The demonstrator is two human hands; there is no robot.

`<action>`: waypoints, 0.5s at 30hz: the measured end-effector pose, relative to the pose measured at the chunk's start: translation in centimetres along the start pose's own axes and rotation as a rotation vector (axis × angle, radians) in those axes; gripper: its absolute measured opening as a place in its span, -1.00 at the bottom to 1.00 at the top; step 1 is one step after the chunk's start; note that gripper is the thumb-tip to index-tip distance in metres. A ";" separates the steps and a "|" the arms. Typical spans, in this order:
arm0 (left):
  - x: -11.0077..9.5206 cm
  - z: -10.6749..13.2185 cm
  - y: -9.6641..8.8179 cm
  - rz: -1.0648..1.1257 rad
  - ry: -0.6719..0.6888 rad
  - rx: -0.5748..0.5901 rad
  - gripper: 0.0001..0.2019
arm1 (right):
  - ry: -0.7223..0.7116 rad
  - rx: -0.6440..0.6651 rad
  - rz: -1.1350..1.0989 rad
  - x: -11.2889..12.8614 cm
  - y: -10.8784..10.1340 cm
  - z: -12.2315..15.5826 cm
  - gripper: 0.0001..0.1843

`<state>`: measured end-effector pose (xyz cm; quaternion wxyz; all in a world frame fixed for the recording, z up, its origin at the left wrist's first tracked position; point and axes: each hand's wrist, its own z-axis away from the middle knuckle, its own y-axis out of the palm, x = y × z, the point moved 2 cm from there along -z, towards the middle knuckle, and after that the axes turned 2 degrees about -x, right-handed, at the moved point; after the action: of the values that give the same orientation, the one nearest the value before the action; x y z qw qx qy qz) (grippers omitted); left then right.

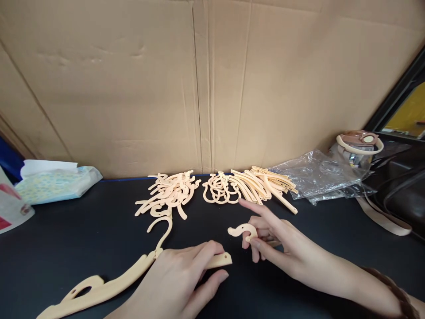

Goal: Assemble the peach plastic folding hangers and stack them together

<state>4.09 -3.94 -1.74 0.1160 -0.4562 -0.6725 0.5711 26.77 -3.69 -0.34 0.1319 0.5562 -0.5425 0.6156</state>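
Note:
A cream plastic clothes hanger (129, 277) lies on the black tabletop, its hook standing away from me and a curved clip piece fitted on its left arm. My left hand (179, 277) covers the middle of the hanger and grips its right arm, whose holed end sticks out past my fingers. To the right, my right hand (272, 239) pinches a small curved clip piece (244, 229) between thumb and fingers, index finger stretched out. A bit of another cream piece shows under those fingers, mostly hidden. The clip piece is apart from the hanger's end.
Behind my hands lie a heap of hanger hooks (175, 190), looped curved pieces (221, 188) and a stack of hanger arms (262, 184). A tissue pack (59, 184) and a white tub (11, 204) stand left. Clear plastic bags (312, 173) and a lidded cup (360, 148) sit right. Cardboard (133, 88) walls the back.

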 end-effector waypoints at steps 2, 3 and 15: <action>0.1 0.1 0.3 -0.001 0.000 0.029 -0.88 | -0.011 -0.018 0.093 -0.2 0.1 0.0 -0.49; 0.1 0.1 0.4 -0.004 -0.004 0.040 -0.85 | -0.012 -0.028 0.120 -0.2 0.1 0.0 -0.54; -0.2 0.0 0.0 0.090 -0.003 -0.068 -0.84 | 0.009 0.106 -0.030 0.6 0.5 -0.5 -0.65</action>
<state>4.18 -4.14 -1.63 0.0735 -0.4885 -0.6707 0.5532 25.87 -3.72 0.00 0.1140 0.5675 -0.5001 0.6441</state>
